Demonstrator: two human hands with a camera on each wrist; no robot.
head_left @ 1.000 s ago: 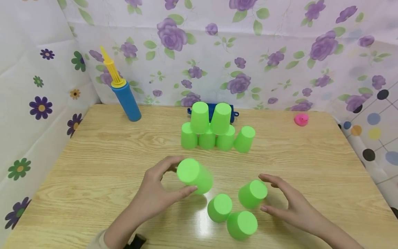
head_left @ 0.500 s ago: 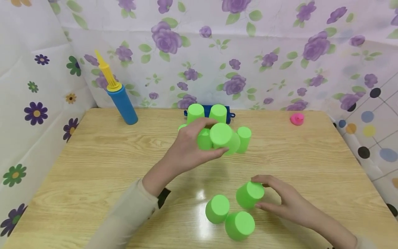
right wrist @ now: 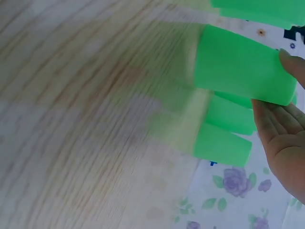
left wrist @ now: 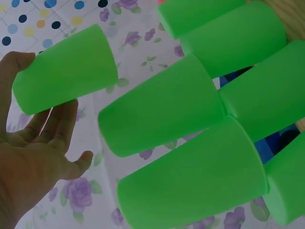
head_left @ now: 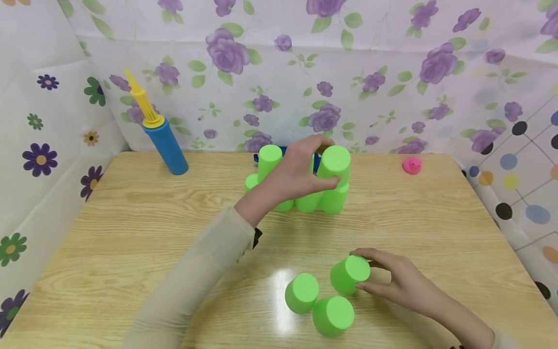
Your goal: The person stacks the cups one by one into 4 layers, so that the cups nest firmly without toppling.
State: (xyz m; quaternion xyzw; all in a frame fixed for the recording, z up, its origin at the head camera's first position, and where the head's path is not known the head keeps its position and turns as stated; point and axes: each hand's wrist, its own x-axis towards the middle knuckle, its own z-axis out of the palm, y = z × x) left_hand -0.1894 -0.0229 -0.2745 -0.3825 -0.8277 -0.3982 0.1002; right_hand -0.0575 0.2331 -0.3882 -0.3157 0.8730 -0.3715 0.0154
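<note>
My left hand [head_left: 296, 167] holds an upside-down green plastic cup [head_left: 334, 164] by its sides. In the left wrist view this held cup [left wrist: 66, 70] hangs with a gap over the bottom row, beside two second-tier cups [left wrist: 162, 107]. The bottom row [head_left: 333, 199] is several upturned green cups side by side; my hand and forearm partly cover the stack. My right hand [head_left: 403, 281] grips another green cup [head_left: 350, 275] between thumb and fingers, low over the table near the front. Close by it stand two more upturned cups, a left one [head_left: 302, 293] and a front one [head_left: 333, 316].
A dark blue object [head_left: 317, 162] lies behind the stack, mostly hidden. At the back left a blue and yellow hand pump [head_left: 165, 145] stands upright on the wooden table [head_left: 152, 232]. A pink toy duck [head_left: 411, 165] sits back right. Flowered cloth [head_left: 244, 97] hangs behind.
My left hand has carried its cup from the front of the table back and right, to over the stack's right end. My right hand has closed in on the nearby cup and now grips it.
</note>
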